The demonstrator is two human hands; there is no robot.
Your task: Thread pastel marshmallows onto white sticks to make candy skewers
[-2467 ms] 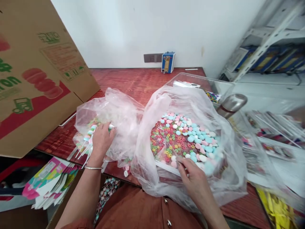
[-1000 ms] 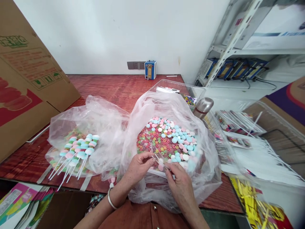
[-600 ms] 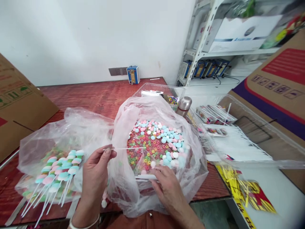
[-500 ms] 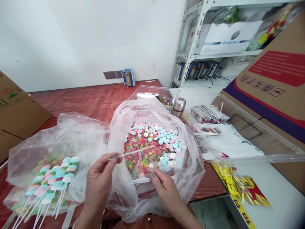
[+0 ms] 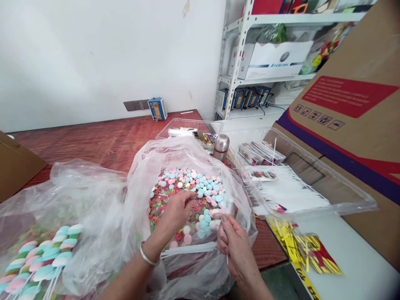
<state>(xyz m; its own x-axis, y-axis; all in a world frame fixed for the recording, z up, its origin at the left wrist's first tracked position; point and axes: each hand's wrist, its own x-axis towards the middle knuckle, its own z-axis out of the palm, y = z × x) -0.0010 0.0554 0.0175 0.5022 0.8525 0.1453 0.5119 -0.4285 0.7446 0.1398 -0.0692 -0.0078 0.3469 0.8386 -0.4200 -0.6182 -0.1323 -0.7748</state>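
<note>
A clear plastic bag (image 5: 140, 166) lies opened out, holding ring-shaped gummies (image 5: 200, 204) and pink, blue and white marshmallow candies (image 5: 215, 183). My left hand (image 5: 178, 210) reaches over the bag, fingers drawn together at the blue candies; whatever is between them is hidden. Lower right, my right hand (image 5: 234, 239) is closed around a thin white stick (image 5: 227, 259) whose end shows below the fingers. A pale pink candy (image 5: 216, 215) is by its fingertips. Several white sticks (image 5: 190, 249) lie across the bag's near side. Finished candy skewers (image 5: 46, 254) rest on another plastic bag (image 5: 84, 187) at left.
A metal flask (image 5: 221, 146) and a clear tray (image 5: 165, 130) stand behind the bag. To the right, a larger clear bin (image 5: 350, 205) holds white sticks and small packs. Cardboard boxes flank both sides. Yellow twist ties (image 5: 287, 241) lie at lower right.
My left hand has gone from holding up the white stick to reaching among the candies. The stick is now in my right hand. The view has shifted right.
</note>
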